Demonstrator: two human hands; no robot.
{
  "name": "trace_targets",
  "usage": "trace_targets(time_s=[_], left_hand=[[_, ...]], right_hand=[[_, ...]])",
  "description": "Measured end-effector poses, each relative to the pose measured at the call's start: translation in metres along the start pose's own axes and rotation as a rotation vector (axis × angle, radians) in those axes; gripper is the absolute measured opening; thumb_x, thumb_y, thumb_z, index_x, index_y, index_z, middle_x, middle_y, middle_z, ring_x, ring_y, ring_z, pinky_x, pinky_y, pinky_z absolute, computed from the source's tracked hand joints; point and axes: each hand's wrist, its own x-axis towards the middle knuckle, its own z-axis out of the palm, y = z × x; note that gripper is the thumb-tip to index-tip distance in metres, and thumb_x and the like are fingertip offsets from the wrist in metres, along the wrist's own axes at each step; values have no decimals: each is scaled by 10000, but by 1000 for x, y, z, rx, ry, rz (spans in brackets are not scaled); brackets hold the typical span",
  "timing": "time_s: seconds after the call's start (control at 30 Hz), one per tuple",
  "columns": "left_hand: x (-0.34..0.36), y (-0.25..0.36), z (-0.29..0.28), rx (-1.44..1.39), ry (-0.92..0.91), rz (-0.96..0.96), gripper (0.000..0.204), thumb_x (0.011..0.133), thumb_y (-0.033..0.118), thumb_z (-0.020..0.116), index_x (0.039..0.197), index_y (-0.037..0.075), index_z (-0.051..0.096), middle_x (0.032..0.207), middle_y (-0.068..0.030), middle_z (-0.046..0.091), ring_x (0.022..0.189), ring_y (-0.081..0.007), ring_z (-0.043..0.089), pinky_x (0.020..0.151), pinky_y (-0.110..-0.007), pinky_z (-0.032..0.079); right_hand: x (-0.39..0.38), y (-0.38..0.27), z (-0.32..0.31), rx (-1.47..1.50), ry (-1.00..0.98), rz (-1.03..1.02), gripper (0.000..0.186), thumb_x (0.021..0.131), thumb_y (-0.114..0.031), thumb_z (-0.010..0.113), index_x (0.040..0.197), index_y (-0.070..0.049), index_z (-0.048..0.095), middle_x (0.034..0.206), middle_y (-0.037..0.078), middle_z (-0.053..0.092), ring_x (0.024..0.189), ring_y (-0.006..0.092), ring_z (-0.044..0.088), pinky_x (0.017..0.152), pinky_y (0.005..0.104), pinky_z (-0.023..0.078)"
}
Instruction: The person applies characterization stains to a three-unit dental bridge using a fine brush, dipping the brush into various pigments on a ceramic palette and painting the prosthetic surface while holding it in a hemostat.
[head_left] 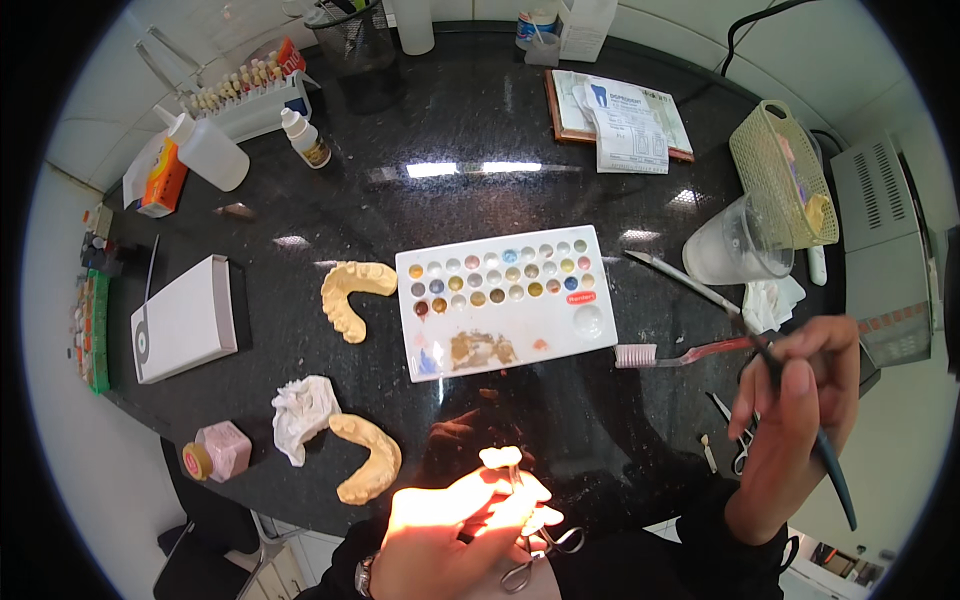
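At bottom centre, my left hand (450,535) grips scissor-handled metal forceps (520,573), which have a small white dental piece (500,457) at their tip, brightly lit. At right, my right hand (795,415) is closed on a thin dark brush (830,460) angled up-left. A white paint palette (507,300) with small coloured wells lies in the middle. Beside it and below left are two beige dental casts (345,285) (370,465). A toothbrush (670,352) and a slim white-tipped tool (685,282) lie just left of my right hand.
Around the dark counter (480,200) are a crumpled tissue (305,410), pink bottle (225,448), white box (185,315), dropper bottle (306,138), squeeze bottle (210,155), shade guide (240,105), papers (625,130), cup (730,245), basket (760,160), scissors (740,450) and grey appliance (875,240).
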Motion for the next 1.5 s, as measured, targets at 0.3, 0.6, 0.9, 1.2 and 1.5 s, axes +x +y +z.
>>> trace_targets(time_s=[0.3,0.6,0.9,1.2,1.5], left_hand=[[10,19,-7,-339,71,20,120,868,3,518,948,-66,574,787,-139,662,663,-135,644,542,-214,511],[11,2,-14,-145,52,349,142,841,-24,536,960,-95,568,858,-167,654,735,-213,666,588,-244,533],[6,-3,-14,-1245,-95,-285,185,838,-1,555,1001,-90,547,893,-156,629,814,-238,647,670,-294,537],[10,0,-30,-143,-81,383,223,857,101,517,993,-68,571,868,-123,670,640,-161,638,817,-294,475],[19,-2,-31,-18,-87,569,185,836,47,502,977,-45,579,856,-148,668,674,-220,660,911,-354,432]], right_hand=[[28,36,57,-94,-158,74,141,777,43,612,915,41,585,846,77,604,757,87,579,649,181,428],[40,57,74,-343,-294,-185,120,776,-22,618,868,22,553,776,69,588,733,99,558,686,224,420],[59,67,94,-349,-545,-187,80,804,-33,573,807,24,518,711,64,547,741,129,599,798,298,415],[59,65,99,-398,-600,-146,59,831,10,519,784,37,499,705,13,457,639,49,521,784,261,484],[59,66,100,-395,-588,-151,67,833,4,522,775,28,498,682,4,452,622,44,510,788,266,484]])
